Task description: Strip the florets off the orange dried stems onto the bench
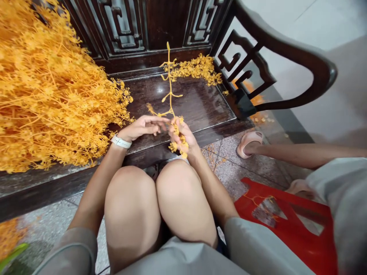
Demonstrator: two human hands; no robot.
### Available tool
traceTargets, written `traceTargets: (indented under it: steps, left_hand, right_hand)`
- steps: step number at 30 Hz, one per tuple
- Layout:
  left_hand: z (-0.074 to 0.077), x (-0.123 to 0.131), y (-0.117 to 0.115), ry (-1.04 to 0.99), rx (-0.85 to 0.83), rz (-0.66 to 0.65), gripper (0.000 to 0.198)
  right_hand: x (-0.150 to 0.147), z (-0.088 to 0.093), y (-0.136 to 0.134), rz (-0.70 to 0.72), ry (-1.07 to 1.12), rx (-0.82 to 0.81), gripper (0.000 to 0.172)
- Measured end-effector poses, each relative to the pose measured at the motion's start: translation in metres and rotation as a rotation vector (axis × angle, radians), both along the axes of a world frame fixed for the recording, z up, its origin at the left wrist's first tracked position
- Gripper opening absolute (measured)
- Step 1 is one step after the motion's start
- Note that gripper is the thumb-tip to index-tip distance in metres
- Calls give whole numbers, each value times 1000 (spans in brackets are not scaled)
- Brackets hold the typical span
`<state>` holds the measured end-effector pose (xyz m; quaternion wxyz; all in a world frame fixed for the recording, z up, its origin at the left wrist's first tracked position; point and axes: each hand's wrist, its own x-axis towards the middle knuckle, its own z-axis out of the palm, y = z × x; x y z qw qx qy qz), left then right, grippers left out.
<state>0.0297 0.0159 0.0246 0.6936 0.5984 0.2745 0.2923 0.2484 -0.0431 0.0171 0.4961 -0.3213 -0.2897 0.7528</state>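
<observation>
My right hand (181, 136) is shut on the lower end of an orange branched sprig (171, 86), whose thin stem stands upright above my knees. My left hand (143, 128), with a white wristband (120, 141) on its wrist, reaches across with its fingers extended. Its fingertips are next to the stem and my right hand, but I cannot tell if they touch. A large heap of orange sprigs (48, 95) lies on the bench to the left of my left hand. A smaller orange clump (195, 69) lies behind the upright sprig.
The dark wooden bench (189, 103) has a carved lattice back (120, 23) and a curved armrest (286, 49). A co-worker's arm (304, 154) reaches in from the right, near a pink slipper (249, 143). A red plastic stool (283, 217) and orange scraps sit on the speckled floor.
</observation>
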Motion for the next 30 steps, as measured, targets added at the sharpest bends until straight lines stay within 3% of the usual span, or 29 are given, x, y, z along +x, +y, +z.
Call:
traceTargets:
  steps: [3, 6, 12, 16, 22, 26, 30]
  left_hand:
    - [1, 4, -2, -49, 28, -32, 91]
    - [-5, 21, -6, -51, 65, 3, 83]
    - [-32, 42, -2, 16, 40, 312, 61]
    - [-34, 38, 4, 41, 88, 431, 63]
    - [-29, 31, 7, 32, 105, 345, 60]
    - [-32, 30, 6, 26, -8, 240, 53]
    - [-36, 32, 7, 46, -36, 317, 40]
  right_hand:
    - [-9, -8, 5, -99, -75, 11, 54]
    - [-14, -20, 9, -220, -181, 55, 52]
    - [-15, -36, 11, -277, -320, 141, 45]
    - [-16, -38, 13, -284, -358, 189, 41]
    - [-14, -43, 15, -346, -384, 235, 47]
    - [-10, -47, 15, -352, -399, 275, 42]
    - [-9, -50, 16, -393, -375, 245, 44]
